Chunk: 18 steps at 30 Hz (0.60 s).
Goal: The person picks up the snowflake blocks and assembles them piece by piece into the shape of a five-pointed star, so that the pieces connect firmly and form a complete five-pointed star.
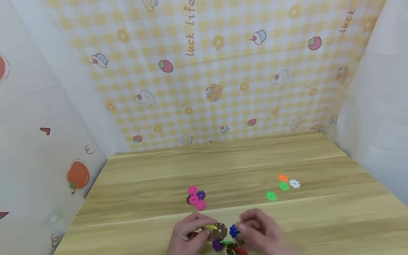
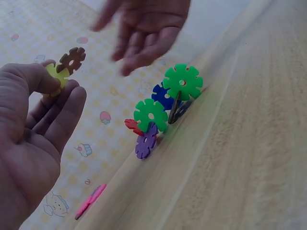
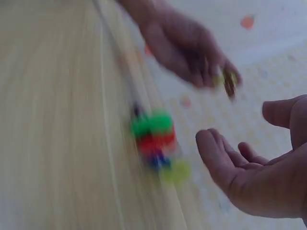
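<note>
My left hand (image 1: 191,233) pinches a yellow notched plastic disc (image 2: 57,75) between thumb and fingers. A brown notched disc (image 2: 78,54) is joined to it and juts out past the fingertips. On the table just below stands a cluster of joined discs: two green discs (image 2: 149,108), a blue disc (image 2: 160,99), a purple disc (image 2: 145,143) and a red disc (image 2: 131,125) among them. A blurred yellow disc (image 3: 175,173) shows at the cluster's side in the right wrist view. My right hand (image 3: 254,182) is empty, thumb and fingers apart, beside the cluster.
Beyond my left hand lies a small pile of pink discs (image 1: 200,205) with a purple disc (image 1: 200,195) and a dark one. Farther right on the wooden table (image 1: 153,184) are an orange disc (image 1: 283,178), a white disc (image 1: 294,183) and two green discs (image 1: 271,196). A checked cloth (image 1: 204,117) hangs behind.
</note>
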Each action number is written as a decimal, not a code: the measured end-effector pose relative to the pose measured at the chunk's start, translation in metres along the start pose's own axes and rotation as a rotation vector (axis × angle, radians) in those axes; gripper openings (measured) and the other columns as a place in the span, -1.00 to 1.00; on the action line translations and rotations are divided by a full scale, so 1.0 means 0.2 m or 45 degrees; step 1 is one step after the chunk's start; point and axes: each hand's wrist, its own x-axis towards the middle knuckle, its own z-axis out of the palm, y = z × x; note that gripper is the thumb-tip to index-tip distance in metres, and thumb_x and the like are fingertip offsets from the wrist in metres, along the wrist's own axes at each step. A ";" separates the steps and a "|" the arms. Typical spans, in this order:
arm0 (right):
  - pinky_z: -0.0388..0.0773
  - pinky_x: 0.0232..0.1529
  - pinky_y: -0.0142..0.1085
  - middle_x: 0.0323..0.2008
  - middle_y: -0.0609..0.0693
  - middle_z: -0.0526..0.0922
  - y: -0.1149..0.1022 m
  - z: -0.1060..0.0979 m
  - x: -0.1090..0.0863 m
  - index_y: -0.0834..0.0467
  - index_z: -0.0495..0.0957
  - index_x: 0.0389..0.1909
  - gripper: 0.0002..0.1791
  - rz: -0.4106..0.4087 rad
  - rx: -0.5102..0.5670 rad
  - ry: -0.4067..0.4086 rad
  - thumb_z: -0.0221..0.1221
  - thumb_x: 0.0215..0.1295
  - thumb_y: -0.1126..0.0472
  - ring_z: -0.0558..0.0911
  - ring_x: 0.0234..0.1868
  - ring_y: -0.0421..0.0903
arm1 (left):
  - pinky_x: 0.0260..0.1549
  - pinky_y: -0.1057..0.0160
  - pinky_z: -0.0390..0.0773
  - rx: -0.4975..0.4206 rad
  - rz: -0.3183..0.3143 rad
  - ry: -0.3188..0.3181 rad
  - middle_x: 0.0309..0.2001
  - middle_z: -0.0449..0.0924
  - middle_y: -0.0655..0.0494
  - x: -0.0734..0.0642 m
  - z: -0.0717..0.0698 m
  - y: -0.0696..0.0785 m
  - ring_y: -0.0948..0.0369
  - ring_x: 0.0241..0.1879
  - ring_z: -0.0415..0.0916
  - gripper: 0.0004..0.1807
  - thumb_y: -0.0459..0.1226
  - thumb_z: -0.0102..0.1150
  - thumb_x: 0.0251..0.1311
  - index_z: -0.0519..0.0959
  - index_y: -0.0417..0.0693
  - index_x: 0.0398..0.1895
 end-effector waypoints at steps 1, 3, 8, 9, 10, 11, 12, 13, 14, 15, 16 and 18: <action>0.67 -0.16 -0.12 -0.04 0.24 0.58 0.00 -0.07 -0.01 0.44 0.26 0.16 -0.48 -0.009 -0.085 0.067 0.13 0.37 0.16 0.63 -0.10 0.09 | -0.55 0.30 0.65 -0.005 -0.058 0.029 -0.30 0.58 -0.03 0.00 0.00 0.01 0.40 -0.46 0.54 -0.75 -0.55 0.13 0.16 0.69 -0.21 -0.15; 0.68 -0.19 -0.17 0.06 0.28 0.49 0.00 -0.22 -0.02 0.41 0.28 0.13 -0.48 0.016 -0.261 0.246 0.17 0.34 0.15 0.63 -0.11 0.06 | -0.46 0.24 0.69 -0.031 -0.123 0.065 -0.31 0.56 -0.07 0.00 0.00 0.02 0.34 -0.45 0.60 -0.76 -0.54 0.14 0.15 0.68 -0.26 -0.15; 0.66 -0.21 -0.31 0.22 0.35 0.23 0.02 -0.60 0.00 0.41 0.12 0.20 -0.34 0.182 -0.505 0.558 0.22 0.30 0.13 0.62 -0.11 -0.08 | -0.32 0.11 0.69 -0.112 -0.169 0.070 -0.31 0.55 -0.07 0.02 0.00 0.02 0.20 -0.37 0.68 -0.75 -0.53 0.16 0.15 0.65 -0.31 -0.10; 0.66 -0.22 -0.31 0.19 0.36 0.25 0.03 -0.65 0.01 0.42 0.08 0.21 -0.32 0.196 -0.512 0.581 0.21 0.29 0.16 0.62 -0.15 -0.09 | -0.32 0.11 0.69 -0.106 -0.165 0.070 -0.30 0.55 -0.06 0.02 0.00 0.02 0.20 -0.37 0.68 -0.75 -0.53 0.15 0.15 0.65 -0.30 -0.10; 0.67 -0.25 -0.31 0.16 0.37 0.27 0.04 -0.70 0.02 0.43 0.05 0.21 -0.30 0.197 -0.524 0.605 0.22 0.28 0.19 0.63 -0.19 -0.10 | -0.32 0.12 0.69 -0.104 -0.162 0.065 -0.30 0.55 -0.06 0.02 0.00 0.01 0.19 -0.37 0.68 -0.75 -0.52 0.15 0.16 0.65 -0.30 -0.10; 0.67 -0.30 -0.30 0.09 0.35 0.36 0.06 -0.73 0.04 0.43 0.03 0.22 -0.29 0.195 -0.514 0.629 0.22 0.26 0.22 0.64 -0.26 -0.12 | -0.32 0.12 0.69 -0.095 -0.165 0.059 -0.30 0.55 -0.05 0.02 0.00 0.01 0.19 -0.37 0.68 -0.75 -0.52 0.15 0.16 0.65 -0.31 -0.09; 0.67 -0.35 -0.29 0.00 0.32 0.45 0.07 -0.75 0.06 0.42 0.02 0.23 -0.29 0.184 -0.498 0.652 0.22 0.24 0.25 0.65 -0.33 -0.12 | -0.34 0.13 0.70 -0.076 -0.168 0.055 -0.30 0.55 -0.06 0.02 0.00 0.01 0.19 -0.38 0.68 -0.75 -0.53 0.14 0.17 0.65 -0.30 -0.09; 0.68 -0.39 -0.27 -0.06 0.30 0.49 0.08 -0.76 0.08 0.41 0.01 0.23 -0.29 0.169 -0.481 0.674 0.21 0.23 0.28 0.66 -0.38 -0.11 | -0.35 0.13 0.70 -0.053 -0.186 0.054 -0.31 0.56 -0.05 0.02 0.00 0.01 0.19 -0.38 0.68 -0.74 -0.53 0.13 0.16 0.66 -0.29 -0.09; 0.67 -0.42 -0.25 -0.13 0.27 0.54 0.08 -0.77 0.10 0.39 0.01 0.24 -0.28 0.158 -0.475 0.696 0.22 0.22 0.28 0.66 -0.42 -0.11 | -0.37 0.13 0.70 -0.026 -0.209 0.048 -0.31 0.55 -0.03 0.02 0.00 0.01 0.20 -0.38 0.68 -0.73 -0.53 0.12 0.16 0.66 -0.27 -0.09; 0.67 -0.45 -0.24 -0.12 0.26 0.53 0.09 -0.78 0.12 0.38 0.01 0.24 -0.28 0.142 -0.469 0.714 0.23 0.21 0.28 0.66 -0.44 -0.11 | -0.39 0.14 0.70 -0.004 -0.229 0.040 -0.31 0.55 -0.03 0.02 0.01 0.01 0.20 -0.39 0.68 -0.73 -0.54 0.11 0.16 0.67 -0.27 -0.09; 0.67 -0.48 -0.23 -0.08 0.25 0.50 0.10 -0.79 0.14 0.38 0.00 0.24 -0.28 0.120 -0.468 0.724 0.22 0.22 0.29 0.66 -0.45 -0.12 | -0.41 0.14 0.70 0.019 -0.256 0.033 -0.32 0.56 -0.01 0.02 0.01 0.01 0.21 -0.40 0.67 -0.72 -0.53 0.11 0.15 0.67 -0.25 -0.09; 0.67 -0.50 -0.20 0.02 0.27 0.41 0.10 -0.80 0.16 0.37 -0.03 0.28 -0.26 0.087 -0.458 0.732 0.20 0.23 0.32 0.65 -0.43 -0.12 | -0.44 0.13 0.70 0.057 -0.301 0.030 -0.32 0.57 0.02 0.02 0.02 0.01 0.23 -0.43 0.66 -0.69 -0.54 0.10 0.12 0.69 -0.21 -0.11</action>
